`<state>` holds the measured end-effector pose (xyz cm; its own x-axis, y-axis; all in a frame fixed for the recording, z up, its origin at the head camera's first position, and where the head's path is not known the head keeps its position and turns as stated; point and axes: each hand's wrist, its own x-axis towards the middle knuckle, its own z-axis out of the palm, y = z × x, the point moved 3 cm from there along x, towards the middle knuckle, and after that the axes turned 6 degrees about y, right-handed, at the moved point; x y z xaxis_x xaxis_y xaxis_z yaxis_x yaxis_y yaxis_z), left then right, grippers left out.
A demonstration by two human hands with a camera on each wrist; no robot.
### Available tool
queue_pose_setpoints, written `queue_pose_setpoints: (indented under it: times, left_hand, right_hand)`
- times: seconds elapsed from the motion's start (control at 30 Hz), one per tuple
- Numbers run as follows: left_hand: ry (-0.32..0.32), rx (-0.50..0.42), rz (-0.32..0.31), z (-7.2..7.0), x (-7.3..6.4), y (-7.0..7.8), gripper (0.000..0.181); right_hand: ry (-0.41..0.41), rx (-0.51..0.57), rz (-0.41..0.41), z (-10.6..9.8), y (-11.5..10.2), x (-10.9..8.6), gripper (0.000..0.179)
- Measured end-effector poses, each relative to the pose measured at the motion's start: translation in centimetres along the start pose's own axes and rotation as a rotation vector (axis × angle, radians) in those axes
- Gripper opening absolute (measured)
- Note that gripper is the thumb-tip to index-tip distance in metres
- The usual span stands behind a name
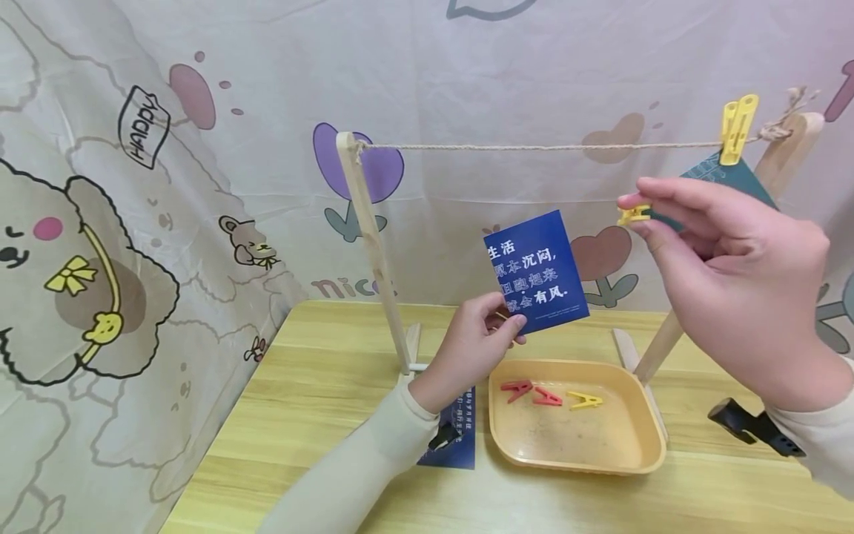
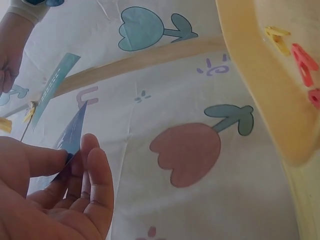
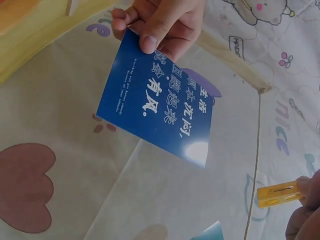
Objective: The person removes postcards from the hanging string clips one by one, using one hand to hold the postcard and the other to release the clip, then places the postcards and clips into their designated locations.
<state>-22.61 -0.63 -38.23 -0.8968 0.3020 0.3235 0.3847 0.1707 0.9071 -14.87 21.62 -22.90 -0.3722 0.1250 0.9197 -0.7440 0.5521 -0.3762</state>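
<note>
A blue card with white lettering (image 1: 543,271) is pinched at its lower left corner between the thumb and fingers of my left hand (image 1: 475,337); the right wrist view shows the same card (image 3: 155,107) tilted. My right hand (image 1: 740,274) is raised near the cord and pinches a yellow clothespin (image 1: 634,215), whose length shows in the right wrist view (image 3: 280,194). Behind that hand, a teal card (image 1: 734,178) hangs from the cord (image 1: 534,147) by another yellow clothespin (image 1: 738,130). The held card is apart from the cord, below it.
Wooden posts (image 1: 373,252) hold up the cord on both sides. An orange tray (image 1: 577,452) on the wooden table (image 1: 267,445) contains red clothespins (image 1: 547,397) and a yellow one (image 1: 585,400). Another blue card (image 1: 460,445) lies under my left forearm. A printed cloth (image 1: 427,74) hangs behind.
</note>
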Motion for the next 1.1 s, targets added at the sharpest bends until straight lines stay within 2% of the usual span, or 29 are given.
queue_pose_setpoints:
  times: [0.2, 0.4, 0.73, 1.1]
  left_hand:
    - [0.021, 0.054, -0.028, -2.1, -1.3, -0.8, 0.005]
    - [0.040, 0.111, -0.059, -3.7, -2.5, -1.6, 0.004]
    - [0.072, 0.084, -0.092, -5.8, -3.9, -2.5, 0.012]
    - [0.078, 0.073, -0.155, -7.0, -5.2, -3.4, 0.016]
  right_hand:
    - [-0.057, -0.062, -0.020, -0.1, -0.6, -1.0, 0.031]
    - [-0.093, -0.075, 0.006, -0.2, -0.5, -1.9, 0.038]
    - [-0.135, -0.088, 0.016, 0.2, -0.1, -3.0, 0.045]
    - [-0.127, -0.099, 0.051, 0.2, 0.7, -4.1, 0.051]
